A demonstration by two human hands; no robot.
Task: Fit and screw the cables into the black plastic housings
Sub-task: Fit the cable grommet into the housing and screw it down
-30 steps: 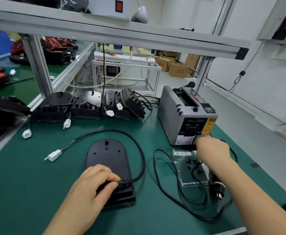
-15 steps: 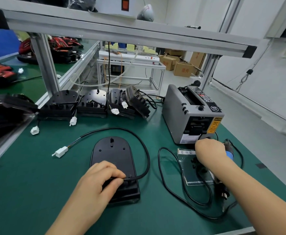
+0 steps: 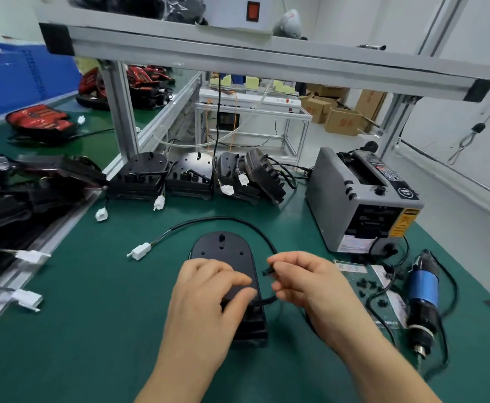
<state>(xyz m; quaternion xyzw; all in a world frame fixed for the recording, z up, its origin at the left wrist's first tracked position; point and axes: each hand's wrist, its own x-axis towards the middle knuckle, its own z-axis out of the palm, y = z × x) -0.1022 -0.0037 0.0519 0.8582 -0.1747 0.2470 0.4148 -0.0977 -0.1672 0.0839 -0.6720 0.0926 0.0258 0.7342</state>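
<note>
A black plastic housing (image 3: 223,251) lies flat on the green mat in front of me. Its black cable (image 3: 223,219) loops from the housing's near end round the right side to a white connector (image 3: 140,251) at the left. My left hand (image 3: 208,298) rests on the housing's near half, thumb and fingers holding the cable where it enters. My right hand (image 3: 304,283) hovers just right of the housing and pinches a small black clip (image 3: 267,271) between thumb and forefinger.
A grey tape dispenser (image 3: 363,199) stands at the right. An electric screwdriver (image 3: 422,292) with a blue body lies at the right, beside a clear bag with small black parts (image 3: 368,286). Several finished housings (image 3: 197,178) line the back. An aluminium frame post (image 3: 118,112) rises at the left.
My right hand has left the spot by the tape dispenser and come left to the housing, now pinching a small black clip. The left hand stays on the housing.
</note>
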